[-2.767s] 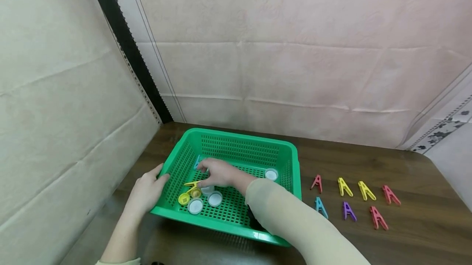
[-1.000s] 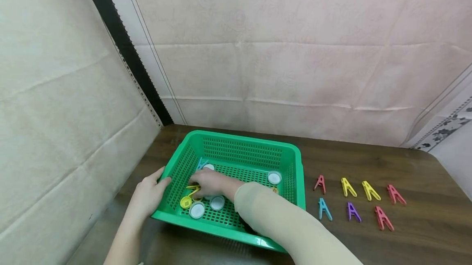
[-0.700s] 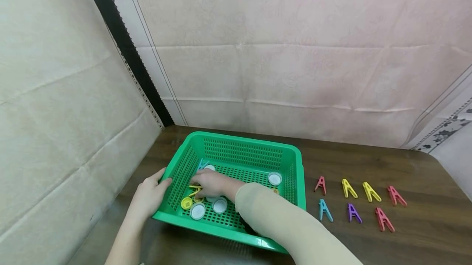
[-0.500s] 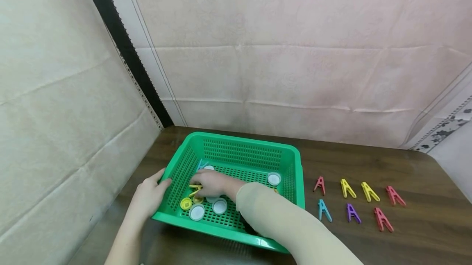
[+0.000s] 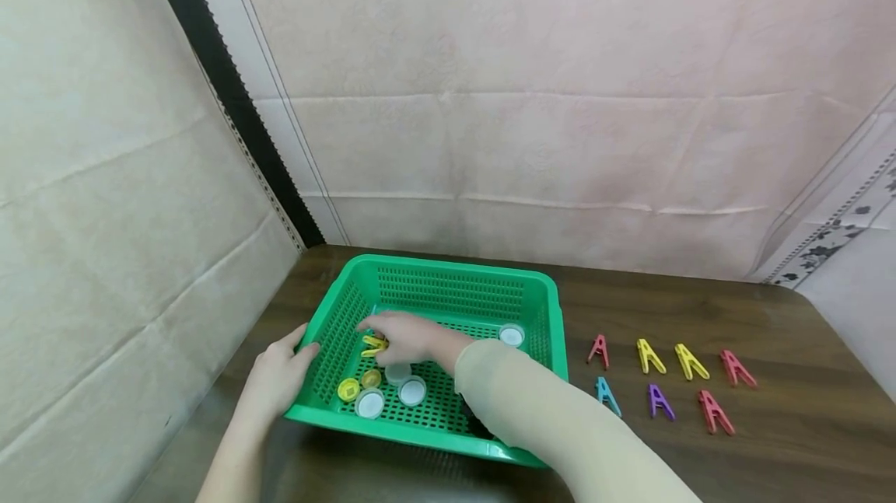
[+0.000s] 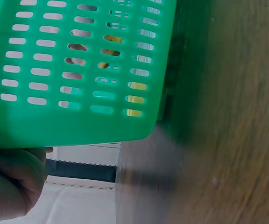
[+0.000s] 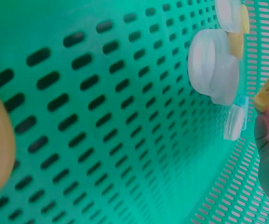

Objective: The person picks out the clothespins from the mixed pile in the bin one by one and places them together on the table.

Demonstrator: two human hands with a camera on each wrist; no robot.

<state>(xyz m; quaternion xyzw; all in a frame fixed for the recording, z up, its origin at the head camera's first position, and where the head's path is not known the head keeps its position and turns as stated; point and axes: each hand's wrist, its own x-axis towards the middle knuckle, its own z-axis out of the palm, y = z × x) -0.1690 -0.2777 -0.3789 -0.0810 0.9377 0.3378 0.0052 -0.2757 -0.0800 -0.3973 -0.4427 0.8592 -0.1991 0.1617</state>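
A yellow clothespin (image 5: 372, 346) is pinched between the thumb and fingers of my right hand (image 5: 404, 334), inside the green plastic basket (image 5: 448, 261). The right wrist view shows the clothespin (image 7: 266, 94) held above the basket floor. My left hand (image 5: 276, 372) grips the basket's left rim, thumb on the inner side. Below the right hand lie round caps: white ones (image 5: 369, 403), a bright yellow one (image 5: 348, 389) and a darker yellow one (image 5: 371, 378). A light blue clothespin (image 7: 243, 101) shows beside a white cap; in the head view the right hand hides most of it.
On the brown table (image 5: 784, 332), right of the basket, clothespins lie in two rows: red (image 5: 598, 350), yellow (image 5: 649, 356), blue (image 5: 607, 395), purple (image 5: 659, 402) and others. Another white cap (image 5: 512, 335) lies at the basket's right. Cloth-covered walls (image 5: 546, 176) stand behind and left.
My right hand first hovered over the caps, then reached down to the yellow clothespin. Now it has raised the clothespin, moving slightly away from the caps. The left hand has kept its grip.
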